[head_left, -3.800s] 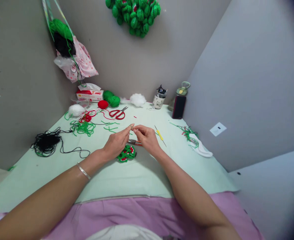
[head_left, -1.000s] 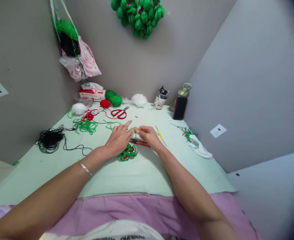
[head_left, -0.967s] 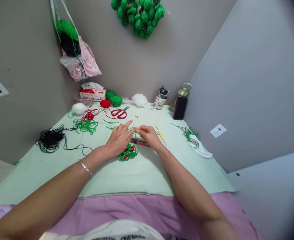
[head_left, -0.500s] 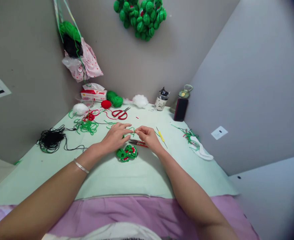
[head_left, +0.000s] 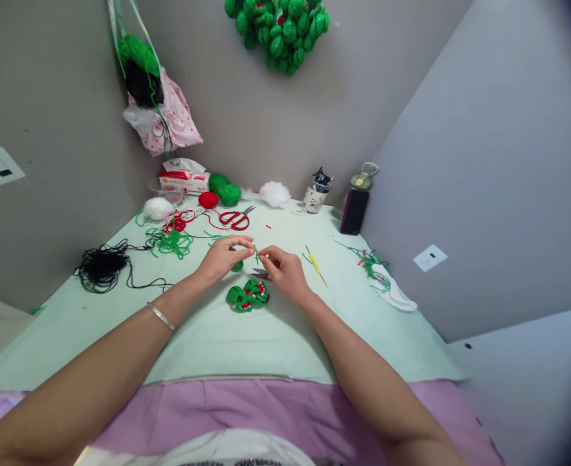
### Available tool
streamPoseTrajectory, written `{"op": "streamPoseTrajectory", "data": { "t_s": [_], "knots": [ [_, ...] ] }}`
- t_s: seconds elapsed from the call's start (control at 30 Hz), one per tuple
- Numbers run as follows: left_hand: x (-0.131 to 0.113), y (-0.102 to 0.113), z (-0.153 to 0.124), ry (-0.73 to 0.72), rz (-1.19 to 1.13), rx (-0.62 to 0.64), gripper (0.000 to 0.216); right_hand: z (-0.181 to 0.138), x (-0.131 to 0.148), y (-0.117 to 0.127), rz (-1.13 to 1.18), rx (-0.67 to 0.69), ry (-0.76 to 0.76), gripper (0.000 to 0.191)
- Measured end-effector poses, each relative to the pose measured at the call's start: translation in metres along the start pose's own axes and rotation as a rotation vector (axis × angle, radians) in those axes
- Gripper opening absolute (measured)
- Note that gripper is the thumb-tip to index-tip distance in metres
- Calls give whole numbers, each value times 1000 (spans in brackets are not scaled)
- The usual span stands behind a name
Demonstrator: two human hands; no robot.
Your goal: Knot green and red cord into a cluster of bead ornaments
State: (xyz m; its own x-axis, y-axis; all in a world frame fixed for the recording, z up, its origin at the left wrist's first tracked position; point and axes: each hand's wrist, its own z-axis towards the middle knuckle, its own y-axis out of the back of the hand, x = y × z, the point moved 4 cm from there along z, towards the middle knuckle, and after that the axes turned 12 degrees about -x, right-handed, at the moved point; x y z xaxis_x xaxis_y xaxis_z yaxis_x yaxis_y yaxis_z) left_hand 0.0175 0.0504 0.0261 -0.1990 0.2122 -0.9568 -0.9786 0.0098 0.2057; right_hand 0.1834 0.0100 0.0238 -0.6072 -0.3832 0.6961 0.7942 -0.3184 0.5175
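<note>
Both hands meet over the middle of the table. My right hand is closed in a pinch on a short strand of green yarn. My left hand has its thumb and fingertips drawn together at the strand's other side. Beneath the right hand lies a pair of thread snips, its blades showing and its handle covered. A small green crocheted piece rests by the left palm, partly hidden. Nearer to me is a green crocheted figure with red and white mouth parts.
A yellow-handled crochet hook lies to the right. Red scissors, black yarn, green yarn scraps and white stuffing lie further back and left. A phone leans on a bottle at the back right.
My left fingers, spread before, have drawn together at the yarn. The right hand has shifted slightly and covers more of the snips' handle. The view has tilted a little.
</note>
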Motion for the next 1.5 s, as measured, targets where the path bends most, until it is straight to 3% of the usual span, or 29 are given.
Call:
{"op": "streamPoseTrajectory", "data": {
  "t_s": [0.33,0.47,0.6,0.8,1.1,1.37,1.5],
  "knots": [
    [4,-5,-6,104,-185,4,16,-4,10,-1,-221,-40,124,22],
    [6,-6,-7,138,-241,-29,10,-1,3,1,-263,-70,66,23],
    [4,-2,-6,165,-304,-73,11,3,-8,1,-130,-54,-37,22],
    [2,-6,-9,346,-548,59,17,7,-12,1,88,-44,-168,23],
    [2,-5,-7,393,-671,105,19,13,-9,12,260,-119,-268,22],
    [-7,-4,-6,336,-786,202,14,15,-12,16,268,-138,-298,20],
    [-7,-5,-7,232,-586,140,24,15,-8,15,332,-118,-285,22]
  ]
}}
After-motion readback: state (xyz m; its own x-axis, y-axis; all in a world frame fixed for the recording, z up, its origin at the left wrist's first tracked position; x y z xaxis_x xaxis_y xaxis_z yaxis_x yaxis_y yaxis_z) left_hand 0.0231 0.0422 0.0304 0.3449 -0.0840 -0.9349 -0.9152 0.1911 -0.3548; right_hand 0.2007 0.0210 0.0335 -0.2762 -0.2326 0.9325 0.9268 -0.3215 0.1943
